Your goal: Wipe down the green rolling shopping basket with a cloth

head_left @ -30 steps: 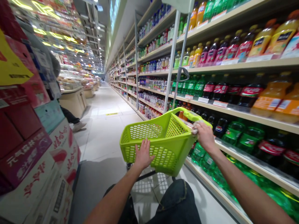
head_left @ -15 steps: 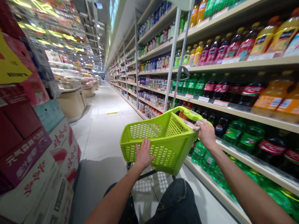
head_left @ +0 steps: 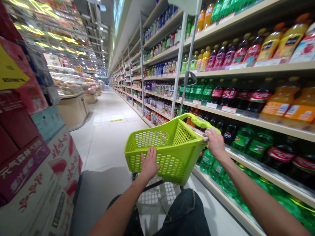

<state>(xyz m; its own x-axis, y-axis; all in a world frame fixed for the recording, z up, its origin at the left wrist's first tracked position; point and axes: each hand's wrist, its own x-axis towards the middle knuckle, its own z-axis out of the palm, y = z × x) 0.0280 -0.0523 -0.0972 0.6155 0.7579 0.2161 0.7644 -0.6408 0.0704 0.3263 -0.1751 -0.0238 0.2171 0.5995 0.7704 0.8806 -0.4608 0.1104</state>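
A lime-green plastic shopping cart (head_left: 172, 152) stands in front of my knees, turned sideways in the aisle. Fingers spread, my left hand (head_left: 149, 164) is at the near perforated side wall, its fingertips by the upper rim; whether the palm touches cannot be seen. At the handle end, my right hand (head_left: 215, 141) is closed on a crumpled whitish cloth (head_left: 207, 133), which lies against the cart's corner next to the green handle (head_left: 200, 123). The cart's basket shows nothing inside the part in view.
Shelves of bottled drinks (head_left: 228, 95) run along the right, close to the cart. Stacked cartons (head_left: 29, 157) stand at the left. A grey metal pole (head_left: 188, 62) rises behind the cart. The tiled aisle (head_left: 108, 137) stretches ahead, past a rounded display counter (head_left: 73, 109).
The view has shifted slightly, so shelves and cartons sit a little farther left. Both hands keep nearly the same places on the cart, the right still gripping the cloth.
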